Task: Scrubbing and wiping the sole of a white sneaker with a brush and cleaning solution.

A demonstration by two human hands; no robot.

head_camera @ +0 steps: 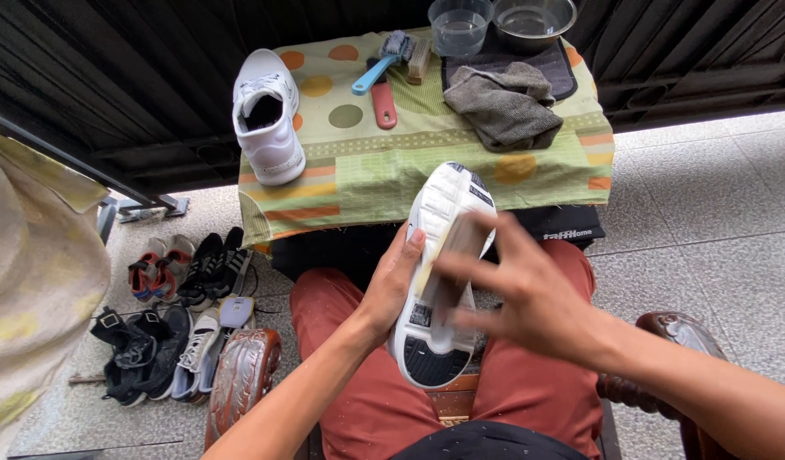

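Clearly the sole-scrubbing step is in hand: the left hand (391,285) keeps a closed grip on the white sneaker (439,273), sole up over the lap, while the right hand (529,290), blurred, grips a wooden brush (456,255) against it. Beyond both grips, the counter (367,170) carries the other sneaker (267,115).

Daylight, bright and diffuse; scene evenly lit, no flash. Tiled floor (699,213) at right is palest, near overexposed. Dark corrugated wall (111,77) behind the worktop (367,170) stays deep, detail low. Shadows soft: short one under the white shoe (267,115) on the cloth, darker pocket beneath the worktop. Right hand (529,290) strongly motion-blurred, fingers smeared. Left hand (392,285) sharp. Wide-angle lens: lines bow toward the edges. Mild glare on the metal bowl (534,19).
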